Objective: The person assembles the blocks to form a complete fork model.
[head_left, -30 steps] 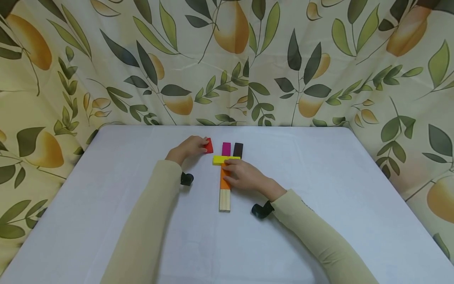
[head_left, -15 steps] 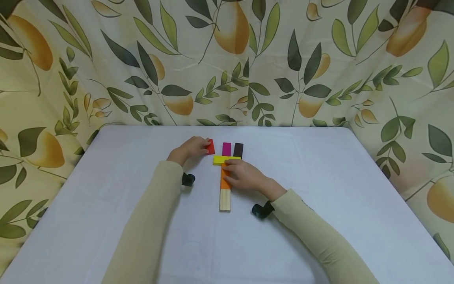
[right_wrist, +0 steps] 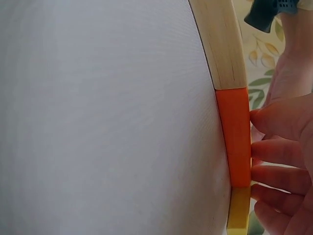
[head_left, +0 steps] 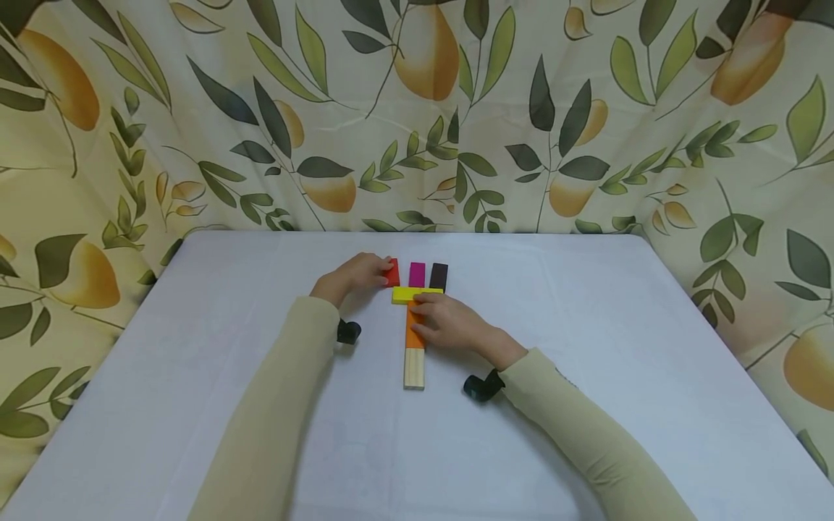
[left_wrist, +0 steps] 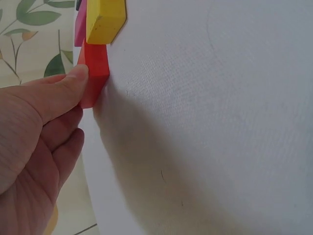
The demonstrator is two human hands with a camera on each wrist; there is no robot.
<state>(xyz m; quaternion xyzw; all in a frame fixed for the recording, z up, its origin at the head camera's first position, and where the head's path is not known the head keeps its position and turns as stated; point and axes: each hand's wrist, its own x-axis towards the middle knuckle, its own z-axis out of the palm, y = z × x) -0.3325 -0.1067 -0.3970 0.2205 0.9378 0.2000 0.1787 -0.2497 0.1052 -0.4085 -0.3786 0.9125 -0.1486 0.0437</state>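
Observation:
My left hand (head_left: 352,277) pinches a red wooden block (head_left: 393,273) between thumb and fingers. In the left wrist view the red block (left_wrist: 96,73) stands close to the end of the yellow block; whether they touch is hard to tell. My right hand (head_left: 456,322) rests its fingertips on the orange block (right_wrist: 235,139) and the yellow block (right_wrist: 238,210). The yellow block lies crosswise at the head of the orange one. Below the orange block, a plain wood block (head_left: 413,369) continues the line. A magenta block (head_left: 417,274) and a dark block (head_left: 439,277) stand beyond the yellow one.
A white cloth (head_left: 554,289) covers the table. Behind it hangs a curtain (head_left: 391,130) with a leaf and fruit print. A black camera (head_left: 482,387) sits at the right wrist, another camera (head_left: 349,332) at the left.
My left hand has shifted the red block to the right and slightly nearer, toward the magenta block and the yellow block's left end. The right hand has stayed in place.

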